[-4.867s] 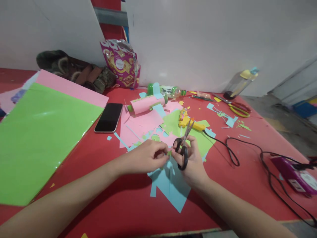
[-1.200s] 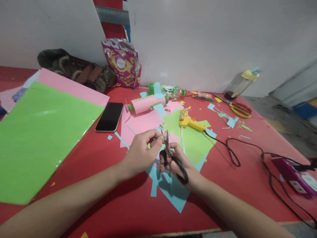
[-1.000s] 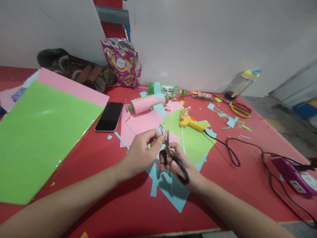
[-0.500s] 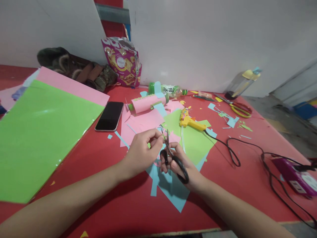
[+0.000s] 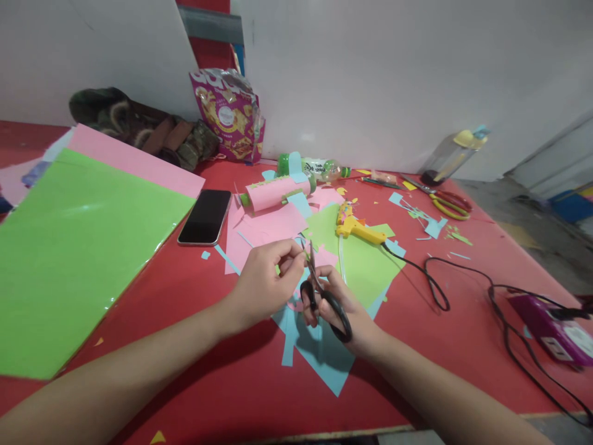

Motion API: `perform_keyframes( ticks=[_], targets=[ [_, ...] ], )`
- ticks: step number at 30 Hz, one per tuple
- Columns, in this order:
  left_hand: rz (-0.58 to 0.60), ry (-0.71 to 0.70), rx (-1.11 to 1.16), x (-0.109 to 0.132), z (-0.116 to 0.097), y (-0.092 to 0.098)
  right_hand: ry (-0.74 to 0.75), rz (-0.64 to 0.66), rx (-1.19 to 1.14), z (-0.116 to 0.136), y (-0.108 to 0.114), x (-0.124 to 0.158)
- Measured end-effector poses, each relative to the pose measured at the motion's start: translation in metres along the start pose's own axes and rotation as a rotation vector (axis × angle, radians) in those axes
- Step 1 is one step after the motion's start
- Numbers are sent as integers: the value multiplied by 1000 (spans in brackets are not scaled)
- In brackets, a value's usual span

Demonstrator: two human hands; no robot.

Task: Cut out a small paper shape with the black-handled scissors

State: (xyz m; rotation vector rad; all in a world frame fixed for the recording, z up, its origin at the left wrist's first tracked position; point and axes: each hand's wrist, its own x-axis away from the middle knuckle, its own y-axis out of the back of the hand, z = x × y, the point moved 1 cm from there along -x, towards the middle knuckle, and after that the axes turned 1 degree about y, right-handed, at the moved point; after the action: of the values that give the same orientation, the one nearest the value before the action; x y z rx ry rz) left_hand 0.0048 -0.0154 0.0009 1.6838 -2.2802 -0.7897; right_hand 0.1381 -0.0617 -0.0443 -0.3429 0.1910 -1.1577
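Observation:
My right hand (image 5: 340,306) is closed around black-handled scissors (image 5: 337,316), thumb and fingers at the loops, with the blades pointing up and slightly parted. Right beside the blades, my left hand (image 5: 273,275) pinches a small green piece of paper (image 5: 306,254), mostly hidden by the fingertips. Beneath both hands lie blue paper (image 5: 324,358), light green paper (image 5: 370,272) and pink paper (image 5: 273,228), overlapping. A yellow glue gun (image 5: 364,231) rests on the green sheet. Behind it is a pink paper-wrapped bottle (image 5: 278,192) lying on its side.
A phone (image 5: 205,217) and large green sheets (image 5: 92,247) lie to the left. At the back are a snack bag (image 5: 229,117) and a green-capped bottle (image 5: 319,167). Red-and-yellow scissors (image 5: 449,204), paper scraps, a black cord (image 5: 463,262) and a purple power strip (image 5: 551,330) occupy the right.
The scissors have shifted very slightly to the left, with their blades a little wider apart. The left hand has hardly moved.

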Motion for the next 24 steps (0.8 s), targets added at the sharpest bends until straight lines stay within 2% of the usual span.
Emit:
perform_keyframes(
  ticks=[24],
  targets=[
    [95, 54, 12, -5, -1, 6, -63, -64, 44, 1, -1, 0]
  ],
)
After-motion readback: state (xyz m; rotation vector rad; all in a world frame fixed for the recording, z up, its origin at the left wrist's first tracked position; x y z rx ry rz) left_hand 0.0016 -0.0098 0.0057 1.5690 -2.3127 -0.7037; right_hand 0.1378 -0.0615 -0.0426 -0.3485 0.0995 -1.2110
